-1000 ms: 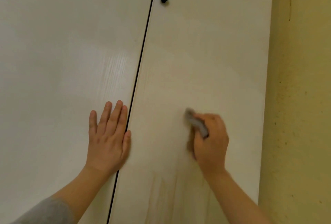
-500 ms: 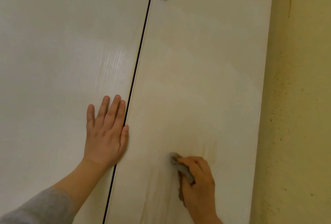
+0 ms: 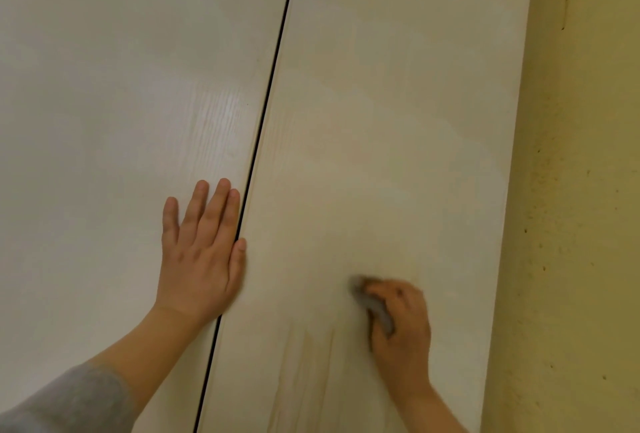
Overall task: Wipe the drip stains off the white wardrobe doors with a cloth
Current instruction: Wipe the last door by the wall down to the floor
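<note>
1. Left hand (image 3: 199, 256) flat, fingers straight, on the white wood-grain left wardrobe door (image 3: 104, 121).
2. Right hand (image 3: 401, 325) curls round a small grey cloth (image 3: 375, 311), pressed on the white right door (image 3: 381, 121) beside brownish drip streaks (image 3: 311, 363).

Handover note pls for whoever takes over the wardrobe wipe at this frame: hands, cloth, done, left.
Left hand: flat, fingers straight, pressed on the left door beside the gap between the doors.
Right hand: grips the grey cloth against the right door, low down; motion-blurred.
Done: the right door above the cloth shows no clear streaks.
Left: brownish drip stains run down the right door, below and left of the cloth. Probably wipe those next.
</note>
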Motion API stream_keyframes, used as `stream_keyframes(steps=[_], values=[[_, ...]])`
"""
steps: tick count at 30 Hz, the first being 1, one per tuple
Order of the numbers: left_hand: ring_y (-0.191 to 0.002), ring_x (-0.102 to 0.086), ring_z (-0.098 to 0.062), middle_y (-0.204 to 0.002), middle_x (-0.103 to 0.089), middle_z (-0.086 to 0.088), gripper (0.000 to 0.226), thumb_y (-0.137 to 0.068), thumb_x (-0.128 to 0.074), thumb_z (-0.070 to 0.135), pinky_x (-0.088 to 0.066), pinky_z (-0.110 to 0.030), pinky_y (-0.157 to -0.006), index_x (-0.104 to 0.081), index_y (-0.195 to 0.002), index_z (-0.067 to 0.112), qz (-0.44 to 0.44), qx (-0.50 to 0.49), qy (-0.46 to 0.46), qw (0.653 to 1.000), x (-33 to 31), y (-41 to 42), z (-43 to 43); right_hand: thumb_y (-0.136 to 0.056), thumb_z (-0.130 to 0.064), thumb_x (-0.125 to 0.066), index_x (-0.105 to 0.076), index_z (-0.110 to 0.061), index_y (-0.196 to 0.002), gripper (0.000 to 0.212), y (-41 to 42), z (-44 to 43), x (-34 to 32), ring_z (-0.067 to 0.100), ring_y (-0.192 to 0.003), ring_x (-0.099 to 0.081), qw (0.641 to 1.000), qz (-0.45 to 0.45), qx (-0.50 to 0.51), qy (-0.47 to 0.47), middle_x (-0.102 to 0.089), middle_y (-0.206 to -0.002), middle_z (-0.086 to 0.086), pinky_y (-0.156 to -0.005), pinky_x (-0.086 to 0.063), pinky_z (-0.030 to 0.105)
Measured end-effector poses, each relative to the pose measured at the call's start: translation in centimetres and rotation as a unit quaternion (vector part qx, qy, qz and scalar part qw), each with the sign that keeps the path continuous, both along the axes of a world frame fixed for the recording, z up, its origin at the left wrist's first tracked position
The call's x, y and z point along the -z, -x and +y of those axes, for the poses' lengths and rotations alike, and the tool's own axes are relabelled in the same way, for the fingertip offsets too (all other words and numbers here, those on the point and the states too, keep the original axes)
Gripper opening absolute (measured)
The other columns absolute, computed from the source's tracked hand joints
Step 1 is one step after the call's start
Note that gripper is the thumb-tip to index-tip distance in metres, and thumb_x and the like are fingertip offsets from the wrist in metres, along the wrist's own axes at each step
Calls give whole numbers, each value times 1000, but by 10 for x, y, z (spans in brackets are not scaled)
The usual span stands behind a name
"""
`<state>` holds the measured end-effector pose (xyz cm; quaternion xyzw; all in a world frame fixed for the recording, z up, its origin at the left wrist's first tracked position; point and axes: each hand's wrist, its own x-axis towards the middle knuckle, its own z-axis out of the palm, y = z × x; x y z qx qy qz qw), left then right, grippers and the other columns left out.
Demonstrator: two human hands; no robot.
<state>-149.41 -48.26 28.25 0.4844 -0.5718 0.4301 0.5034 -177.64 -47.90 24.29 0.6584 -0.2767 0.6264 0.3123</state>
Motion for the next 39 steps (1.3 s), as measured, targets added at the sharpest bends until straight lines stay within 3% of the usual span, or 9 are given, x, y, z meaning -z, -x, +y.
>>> stream_keyframes(steps=[4,8,11,16,21,26,30,36,39], values=[[-152,-10,-31,-163,-18,-12,64,-97,-26,33,-4,-58,-120,-25,-154,4,1,3,0,1000,1,0,2,-82,-11,-52,-69,-24,-101,29,19,19,11,3,-102,-55,998,48,-5,-35,-59,-105,-14,-91,-41,13],[-152,-10,-31,-163,-19,-12,64,-97,-26,33,-5,-59,-120,-25,-154,3,3,4,4,1000,0,1,1,-81,1,-54,-69,-7,-101,26,49,22,-77,22,-90,-59,991,-120,61,16,-62,-98,5,-77,-39,19],[-151,-11,-32,-163,-19,-13,64,-97,-25,33,-6,-59,-120,-25,-154,3,3,2,3,1000,0,1,2,-88,-2,-55,-69,-4,-105,23,62,5,-108,26,-94,-60,988,-145,55,-4,-62,-102,9,-81,-42,23],[-152,-9,-31,-163,-18,-12,64,-97,-25,33,-4,-57,-121,-24,-154,3,3,-1,2,1000,-1,1,0,-81,-13,-46,-64,-18,-100,27,36,-1,-30,12,-97,-51,997,-65,31,10,-56,-102,-9,-83,-38,18],[-152,-8,-31,-164,-16,-11,65,-97,-25,33,-1,-56,-121,-22,-155,3,5,1,-3,1000,0,2,2,-79,-11,-51,-70,-21,-99,29,47,12,36,6,-100,-55,996,31,12,-77,-56,-107,-16,-92,-39,10],[-152,-6,-30,-164,-15,-11,65,-97,-24,34,0,-55,-121,-20,-155,4,7,0,-9,1000,0,2,3,-83,-2,-52,-67,-5,-100,23,88,16,-60,19,-91,-54,982,-168,83,-29,-60,-99,7,-73,-33,17],[-152,-6,-30,-164,-16,-12,65,-97,-25,33,1,-54,-121,-22,-155,4,8,4,-4,1000,0,3,4,-85,9,-57,-65,-2,-105,25,90,-3,-85,20,-97,-53,966,-247,66,-36,-60,-105,15,-81,-42,29],[-152,-6,-31,-164,-15,-12,65,-97,-24,34,5,-51,-122,-22,-155,4,10,-3,-7,1000,-1,3,3,-76,-5,-46,-61,-20,-103,34,23,2,12,9,-98,-51,995,-94,9,-30,-48,-107,-19,-83,-42,16],[-152,-6,-31,-164,-15,-12,65,-97,-25,34,4,-52,-122,-21,-155,4,11,0,-11,1000,-1,3,4,-79,-11,-45,-68,-13,-98,30,38,12,19,15,-97,-57,996,-61,12,-57,-59,-103,-8,-85,-41,12]])
